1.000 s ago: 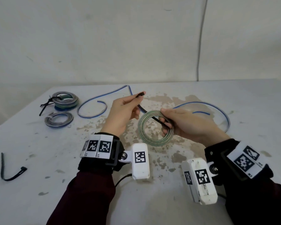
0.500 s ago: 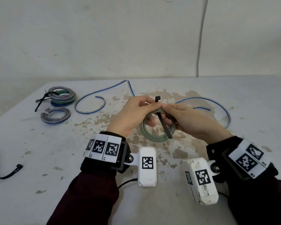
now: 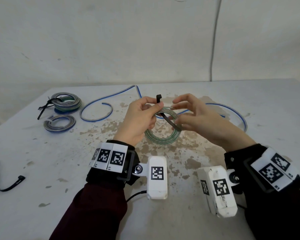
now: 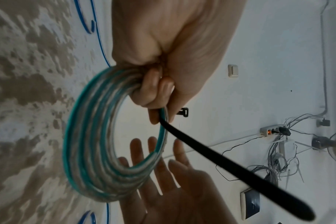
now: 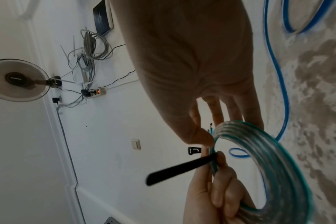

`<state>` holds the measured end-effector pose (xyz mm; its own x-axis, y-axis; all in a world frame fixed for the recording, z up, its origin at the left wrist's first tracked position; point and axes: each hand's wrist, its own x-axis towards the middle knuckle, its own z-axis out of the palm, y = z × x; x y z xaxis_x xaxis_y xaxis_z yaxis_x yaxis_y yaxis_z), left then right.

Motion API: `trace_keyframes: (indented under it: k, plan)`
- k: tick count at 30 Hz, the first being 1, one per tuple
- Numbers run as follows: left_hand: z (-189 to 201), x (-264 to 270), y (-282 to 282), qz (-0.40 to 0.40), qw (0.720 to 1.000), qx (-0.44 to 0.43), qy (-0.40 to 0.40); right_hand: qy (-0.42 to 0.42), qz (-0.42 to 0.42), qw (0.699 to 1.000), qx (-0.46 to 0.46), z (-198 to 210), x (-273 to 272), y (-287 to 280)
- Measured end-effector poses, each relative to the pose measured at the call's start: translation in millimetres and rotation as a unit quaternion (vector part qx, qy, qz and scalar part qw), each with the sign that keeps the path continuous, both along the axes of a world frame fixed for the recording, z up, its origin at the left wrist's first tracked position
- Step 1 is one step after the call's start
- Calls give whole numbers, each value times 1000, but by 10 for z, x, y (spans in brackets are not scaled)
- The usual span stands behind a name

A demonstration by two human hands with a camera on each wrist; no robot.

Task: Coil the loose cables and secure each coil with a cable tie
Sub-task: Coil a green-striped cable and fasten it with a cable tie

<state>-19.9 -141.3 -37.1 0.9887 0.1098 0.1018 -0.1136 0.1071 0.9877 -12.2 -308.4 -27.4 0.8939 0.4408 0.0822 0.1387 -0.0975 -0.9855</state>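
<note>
The green-striped coil [image 3: 163, 134] is held above the stained table [image 3: 42, 153], gripped at its upper edge by the left hand [image 3: 139, 120]. The black cable tie [image 3: 170, 121] is pinched there too (head end upright, tail slanting across the coil). The right hand [image 3: 197, 116] is spread beside the coil, fingers relaxed, nothing gripped. Loose blue cable [image 3: 239, 116] lies behind.
</note>
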Motion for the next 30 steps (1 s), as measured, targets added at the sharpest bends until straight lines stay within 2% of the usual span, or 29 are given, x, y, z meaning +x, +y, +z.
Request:
trace_keyframes:
  k: [4,11,20,30]
  plan:
    - [-5,11,24,8,1000,6,-5,-46,100,994,-14,48,-72,-33]
    - [-30,21,18,1,1000,15,-10,-37,-6,998,54,36,-69,25]
    - [-27,12,1,-2,994,86,-63,-44,-14,999,-26,5,-67,88]
    - [-22,0,-9,11,988,125,-88,-31,-33,999,-9,26,-98,111]
